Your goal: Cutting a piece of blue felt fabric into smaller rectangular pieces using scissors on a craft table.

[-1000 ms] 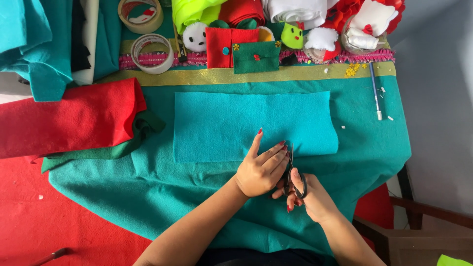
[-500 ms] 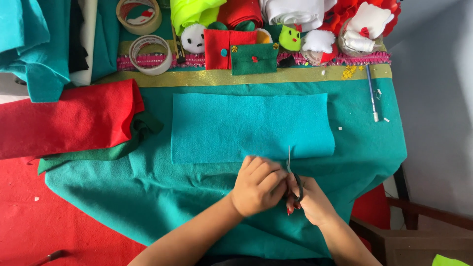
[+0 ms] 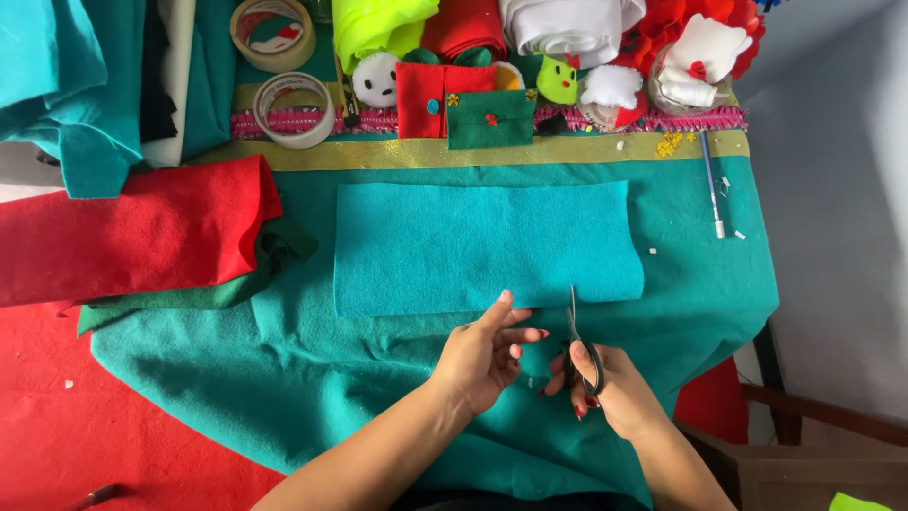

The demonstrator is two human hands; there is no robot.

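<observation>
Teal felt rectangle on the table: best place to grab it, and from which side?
Pinch the teal felt rectangle at its near long edge, left of the scissors that the right hand holds, coming from the person's side. It lies flat, so only edges offer a grip; the left hand already rests its fingertips there.

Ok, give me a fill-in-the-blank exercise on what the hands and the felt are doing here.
1. The right hand holds a pair of ____ with its blades pointing at the turquoise felt rectangle.
2. The left hand touches the rectangle's ____ edge with a fingertip.
3. A folded ____ felt piece lies left of the rectangle.

Missing words: scissors; lower; red
</observation>
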